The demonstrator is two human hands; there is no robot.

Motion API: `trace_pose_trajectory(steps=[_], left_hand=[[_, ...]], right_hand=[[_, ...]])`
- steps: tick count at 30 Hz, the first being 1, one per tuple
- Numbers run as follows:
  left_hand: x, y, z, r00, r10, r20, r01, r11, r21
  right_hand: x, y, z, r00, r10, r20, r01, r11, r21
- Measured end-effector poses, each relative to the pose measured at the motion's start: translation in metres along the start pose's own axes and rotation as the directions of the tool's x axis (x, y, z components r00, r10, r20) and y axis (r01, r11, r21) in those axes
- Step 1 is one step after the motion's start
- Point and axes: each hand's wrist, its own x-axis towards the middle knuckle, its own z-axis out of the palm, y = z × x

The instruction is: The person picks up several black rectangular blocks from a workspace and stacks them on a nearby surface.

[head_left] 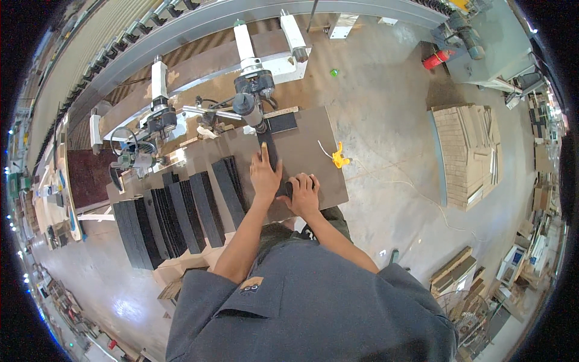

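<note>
The dark strip point(269, 136) lies on the brown tabletop point(313, 139), running from the tip of the grey machine head point(246, 105) toward the person; whether its far end sits under that tip or just beside it cannot be told. On the person's side of the head, the left hand point(264, 181) rests along the strip with its grip released, fingers stretched toward the head. Farther from the head and to its right, the right hand point(304, 196) bends its fingers over a dark part near the strip's closer end; I cannot tell whether that grip is clenched on it.

Just right of the head's tip lies a short dark piece point(282, 122). Well to the right of the head is a yellow tool point(340, 158). To the head's left, on the person's side, stand stacks of black strips point(136, 232). Far right of the head are a red cylinder point(436, 58) and a pile of tan boards point(464, 151). Nearest the person, below the head, a grey shirt's pocket carries a small tan-and-dark emblem point(252, 285).
</note>
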Motion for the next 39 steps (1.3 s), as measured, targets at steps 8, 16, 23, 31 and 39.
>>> trace_pose_trajectory(steps=[8, 16, 23, 31, 39], left_hand=[[-0.105, -0.022, -0.041, 0.882, -0.19, 0.431, 0.242, 0.968, -0.068], [-0.107, -0.036, -0.027, 0.963, -0.071, 0.259, 0.133, 0.964, -0.231], [-0.098, -0.026, -0.035, 0.933, -0.177, 0.312, 0.262, 0.931, -0.255], [-0.097, -0.021, -0.042, 0.886, -0.222, 0.407, 0.324, 0.925, -0.2], [-0.038, 0.02, -0.041, 0.95, -0.205, 0.236, 0.214, 0.977, -0.013]], right_hand=[[0.0, 0.0, -0.002, 1.0, -0.011, 0.005, 0.01, 0.999, 0.043], [0.003, -0.003, -0.006, 0.998, -0.04, -0.051, 0.043, 0.997, 0.057], [0.005, -0.005, -0.011, 0.999, -0.013, -0.031, 0.014, 0.999, 0.05], [-0.001, -0.001, -0.002, 0.999, -0.028, -0.024, 0.029, 0.999, 0.041], [-0.006, 0.012, -0.014, 0.995, -0.084, 0.045, 0.08, 0.994, 0.069]])
